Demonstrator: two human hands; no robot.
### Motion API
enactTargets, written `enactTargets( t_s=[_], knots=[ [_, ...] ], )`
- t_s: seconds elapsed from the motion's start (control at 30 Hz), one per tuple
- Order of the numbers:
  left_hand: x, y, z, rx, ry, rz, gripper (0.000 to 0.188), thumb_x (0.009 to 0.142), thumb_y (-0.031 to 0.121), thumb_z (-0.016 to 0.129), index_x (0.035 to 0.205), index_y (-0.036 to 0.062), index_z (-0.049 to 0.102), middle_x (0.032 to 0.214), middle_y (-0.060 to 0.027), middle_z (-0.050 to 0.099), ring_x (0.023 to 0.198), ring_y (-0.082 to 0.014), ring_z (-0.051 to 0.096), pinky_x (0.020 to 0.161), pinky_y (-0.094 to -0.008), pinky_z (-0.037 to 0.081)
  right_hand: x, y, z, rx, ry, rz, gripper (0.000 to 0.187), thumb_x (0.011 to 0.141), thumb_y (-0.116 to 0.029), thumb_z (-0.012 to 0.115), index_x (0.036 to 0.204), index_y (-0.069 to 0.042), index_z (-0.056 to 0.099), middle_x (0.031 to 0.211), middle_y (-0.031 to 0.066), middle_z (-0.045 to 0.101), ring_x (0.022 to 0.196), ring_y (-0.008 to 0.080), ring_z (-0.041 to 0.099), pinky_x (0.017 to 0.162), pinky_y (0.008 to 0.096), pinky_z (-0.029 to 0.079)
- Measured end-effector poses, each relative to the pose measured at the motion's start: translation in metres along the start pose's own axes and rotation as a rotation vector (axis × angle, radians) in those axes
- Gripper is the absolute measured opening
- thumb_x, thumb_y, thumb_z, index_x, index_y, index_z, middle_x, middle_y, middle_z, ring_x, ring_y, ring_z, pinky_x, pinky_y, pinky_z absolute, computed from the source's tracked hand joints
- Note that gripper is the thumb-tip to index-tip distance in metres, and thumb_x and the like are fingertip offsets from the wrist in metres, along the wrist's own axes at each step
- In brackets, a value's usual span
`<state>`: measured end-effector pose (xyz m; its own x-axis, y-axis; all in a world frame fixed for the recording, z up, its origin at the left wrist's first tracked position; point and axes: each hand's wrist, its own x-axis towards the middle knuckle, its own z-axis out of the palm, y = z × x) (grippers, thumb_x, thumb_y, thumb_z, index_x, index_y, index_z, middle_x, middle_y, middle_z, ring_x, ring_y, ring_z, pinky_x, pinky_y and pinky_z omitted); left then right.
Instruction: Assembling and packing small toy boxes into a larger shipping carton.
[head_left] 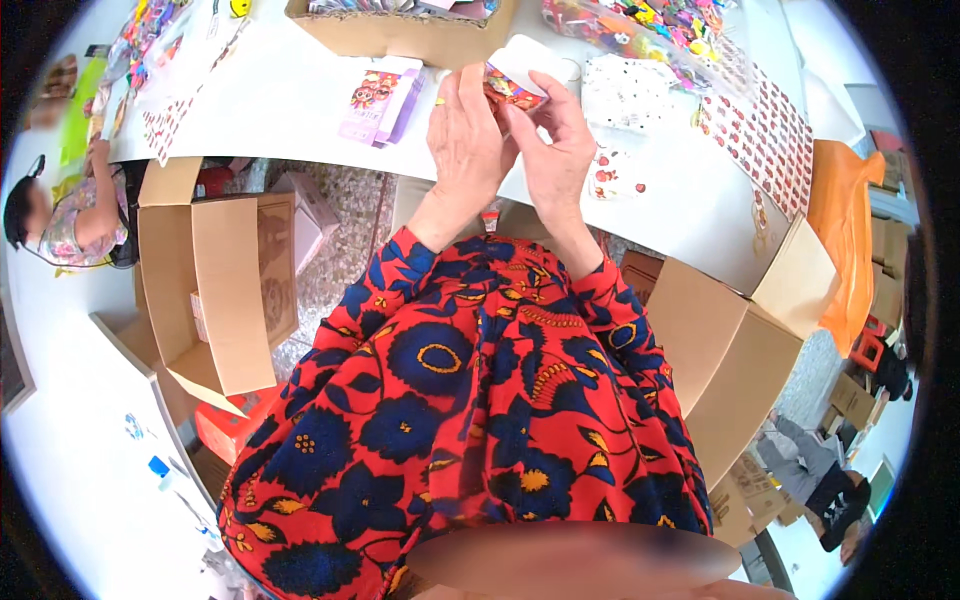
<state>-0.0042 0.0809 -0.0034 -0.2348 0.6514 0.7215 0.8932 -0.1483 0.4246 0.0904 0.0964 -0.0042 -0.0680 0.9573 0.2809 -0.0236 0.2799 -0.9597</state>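
Above the white table (300, 110), both of my hands are closed around a small carton (520, 62) with its white flap raised. A red and orange printed piece (515, 92) shows at its opening; whether it is a packet inside or the carton's own face I cannot tell. My left hand (465, 135) grips the left side, its fingers pointing away from me. My right hand (553, 140) holds the right side, thumb and fingers bent in at the opening. To the left of my hands stands a purple and white box (378, 105) with red cartoon figures.
Beyond my hands is a cardboard box (420, 40) of flat packets. Clear bags of colourful trinkets (660, 40) and sticker sheets (765, 135) lie to the right. Open cartons (230, 290) (720, 340) flank me below the table edge. One person (85, 215) works at the far left.
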Motion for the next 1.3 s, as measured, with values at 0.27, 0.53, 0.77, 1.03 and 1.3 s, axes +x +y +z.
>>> enactTargets(
  t_s=[0.27,0.53,0.77,1.03,1.3],
  knots=[
    [0.007,0.004,-0.033,-0.539,-0.402,-0.042,0.07,0.075,0.015,0.072,0.131,0.0009,0.033,0.121,-0.0208,0.049,0.098,-0.0328,0.059,0.08,-0.037,0.049,0.011,-0.009,-0.054,0.126,-0.243,0.104,0.029,0.085,0.0,0.061,0.114,0.002,0.057,0.098,0.0052,0.063,0.08,0.006,0.057,0.072,0.0194,0.047],
    [0.002,0.009,-0.034,-0.791,-0.591,-0.164,0.064,0.081,0.019,0.067,0.13,0.0022,0.03,0.121,-0.0198,0.048,0.099,-0.0331,0.059,0.082,-0.0386,0.049,0.012,-0.031,-0.065,0.224,-0.361,0.195,0.033,0.085,-0.001,0.06,0.117,-0.001,0.054,0.096,0.0043,0.062,0.085,0.0064,0.056,0.075,0.0198,0.046],
    [-0.012,0.015,-0.034,-0.562,-0.587,-0.117,0.059,0.079,0.018,0.07,0.119,0.0021,0.029,0.106,-0.0212,0.052,0.086,-0.0394,0.061,0.074,-0.0423,0.05,-0.002,-0.025,-0.064,0.135,-0.384,0.203,0.019,0.086,0.0,0.06,0.103,0.0,0.054,0.091,0.0031,0.06,0.082,0.0064,0.056,0.072,0.0204,0.047],
    [-0.007,0.003,-0.031,-0.788,-0.512,-0.228,0.032,0.075,0.015,0.074,0.096,0.0008,0.054,0.084,-0.0082,0.061,0.073,-0.0161,0.06,0.062,-0.0272,0.049,-0.005,-0.032,-0.062,0.273,-0.336,0.162,0.021,0.086,0.0,0.06,0.106,0.0,0.054,0.084,0.0026,0.06,0.078,0.0063,0.056,0.07,0.0193,0.046],
    [0.001,-0.001,-0.04,-0.784,-0.507,-0.13,0.032,0.074,0.012,0.075,0.099,0.0027,0.056,0.087,-0.0058,0.061,0.068,-0.0108,0.058,0.059,-0.0242,0.048,0.006,-0.042,-0.075,0.206,-0.424,0.178,0.051,0.083,0.002,0.061,0.13,-0.003,0.043,0.1,0.0077,0.063,0.087,0.0094,0.058,0.076,0.0214,0.046]
  ],
)
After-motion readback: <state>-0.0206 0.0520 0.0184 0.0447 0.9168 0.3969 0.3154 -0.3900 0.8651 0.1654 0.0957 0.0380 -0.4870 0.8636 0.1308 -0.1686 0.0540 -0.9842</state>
